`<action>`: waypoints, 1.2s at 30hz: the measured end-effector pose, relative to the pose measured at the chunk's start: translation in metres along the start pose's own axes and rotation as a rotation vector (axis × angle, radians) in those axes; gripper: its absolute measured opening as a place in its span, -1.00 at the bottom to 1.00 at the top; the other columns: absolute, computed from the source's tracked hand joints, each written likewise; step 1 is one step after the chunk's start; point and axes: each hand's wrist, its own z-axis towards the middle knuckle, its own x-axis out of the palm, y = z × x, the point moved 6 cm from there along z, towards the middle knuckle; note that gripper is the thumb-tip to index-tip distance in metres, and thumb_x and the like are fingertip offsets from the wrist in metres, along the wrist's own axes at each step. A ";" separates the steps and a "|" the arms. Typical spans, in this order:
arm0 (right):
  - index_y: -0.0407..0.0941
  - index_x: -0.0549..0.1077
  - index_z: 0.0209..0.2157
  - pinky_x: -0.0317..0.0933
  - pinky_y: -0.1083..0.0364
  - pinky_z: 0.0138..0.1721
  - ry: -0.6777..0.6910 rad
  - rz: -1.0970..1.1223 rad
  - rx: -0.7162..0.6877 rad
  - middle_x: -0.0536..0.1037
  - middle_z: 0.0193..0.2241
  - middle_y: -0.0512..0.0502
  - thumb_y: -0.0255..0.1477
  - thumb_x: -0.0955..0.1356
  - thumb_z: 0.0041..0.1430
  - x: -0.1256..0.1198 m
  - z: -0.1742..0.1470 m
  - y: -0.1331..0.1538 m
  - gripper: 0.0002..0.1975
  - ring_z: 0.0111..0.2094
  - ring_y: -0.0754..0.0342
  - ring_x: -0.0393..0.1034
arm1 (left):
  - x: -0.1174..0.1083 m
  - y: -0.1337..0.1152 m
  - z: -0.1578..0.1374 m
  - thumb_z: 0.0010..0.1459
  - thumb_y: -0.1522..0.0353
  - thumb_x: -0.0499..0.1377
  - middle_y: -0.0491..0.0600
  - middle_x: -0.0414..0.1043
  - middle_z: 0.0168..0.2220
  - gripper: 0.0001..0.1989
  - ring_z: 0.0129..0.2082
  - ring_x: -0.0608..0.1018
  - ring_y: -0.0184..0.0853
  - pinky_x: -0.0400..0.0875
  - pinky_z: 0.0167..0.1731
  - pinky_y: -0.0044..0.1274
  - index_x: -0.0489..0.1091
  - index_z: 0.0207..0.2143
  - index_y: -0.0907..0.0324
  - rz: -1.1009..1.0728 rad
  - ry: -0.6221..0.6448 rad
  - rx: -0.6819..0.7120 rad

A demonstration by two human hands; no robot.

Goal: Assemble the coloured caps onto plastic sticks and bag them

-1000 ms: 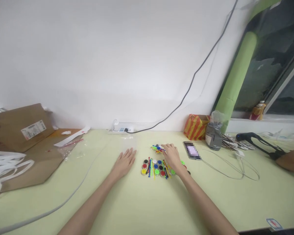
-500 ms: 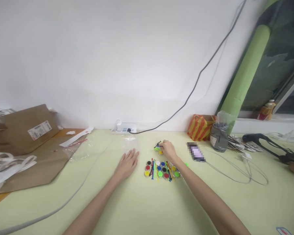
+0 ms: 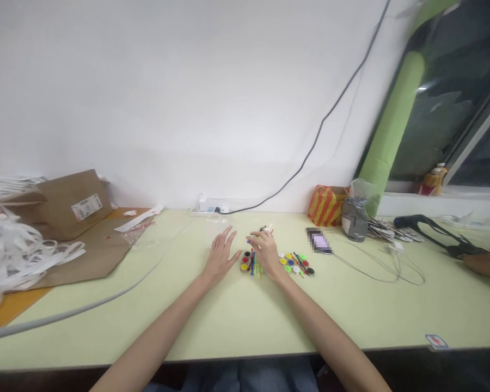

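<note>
My left hand (image 3: 220, 253) is open, its fingers spread, over the pale green table left of the small coloured pieces. My right hand (image 3: 265, 251) is bent with its fingertips together over the pieces; a speck of blue shows at the tips, but what they hold is too small to make out. Beneath and left of it lie round caps (image 3: 245, 260) in black, red and yellow, beside thin coloured plastic sticks (image 3: 253, 263). To its right sits another group of coloured round caps (image 3: 291, 262) with sticks among them. A small pile of pieces (image 3: 263, 229) lies just beyond my right fingers, partly hidden.
A phone (image 3: 319, 241) with a cable lies right, before a striped bag (image 3: 327, 206) and a grey pouch (image 3: 354, 219). A power strip (image 3: 209, 210) stands by the wall. Left are brown cardboard (image 3: 71, 204), white straps (image 3: 28, 256) and a grey cable (image 3: 106, 298).
My left hand has lifted and spread its fingers. The right hand has drawn back from the far pile toward the middle. The camera view has tilted down, showing the table's front edge.
</note>
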 end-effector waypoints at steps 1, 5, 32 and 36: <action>0.01 0.64 -0.16 0.26 -0.01 -0.07 0.007 0.027 -0.007 0.61 -0.15 -0.13 -0.47 0.33 0.33 0.000 -0.004 0.008 -0.77 -0.12 -0.04 0.36 | 0.000 -0.004 0.000 0.29 0.21 0.12 0.18 0.07 0.35 -0.48 0.31 0.23 -0.07 0.13 0.26 -0.17 0.14 0.24 0.14 -0.014 -0.009 0.011; -0.01 0.64 -0.16 0.23 -0.04 -0.05 0.032 0.084 0.010 0.64 -0.25 -0.13 -0.43 0.35 0.32 -0.002 -0.018 0.027 -0.80 -0.18 -0.04 0.39 | -0.003 -0.014 -0.004 0.17 0.27 0.24 0.15 0.27 0.19 -0.68 0.17 0.36 -0.08 0.25 0.16 -0.23 0.28 -0.06 0.14 -0.082 -0.039 0.015; -0.05 0.60 -0.15 0.23 -0.01 -0.07 0.104 0.266 0.150 0.64 -0.27 -0.11 -0.39 0.34 0.30 -0.006 -0.026 0.022 -0.81 -0.21 -0.03 0.45 | -0.013 -0.029 -0.005 0.21 0.38 0.15 0.05 0.38 0.02 -0.81 0.06 0.42 -0.17 0.26 0.10 -0.29 0.39 -0.10 0.12 -0.127 -0.018 0.056; -0.08 0.50 -0.12 0.23 0.04 -0.12 0.168 0.330 0.115 0.60 -0.35 -0.07 -0.40 0.34 0.27 -0.007 -0.025 0.030 -0.83 -0.26 0.00 0.45 | -0.011 -0.029 -0.004 0.25 0.37 0.11 0.01 0.42 -0.04 -0.78 0.02 0.45 -0.20 0.30 0.05 -0.32 0.37 -0.04 0.11 -0.219 0.078 0.070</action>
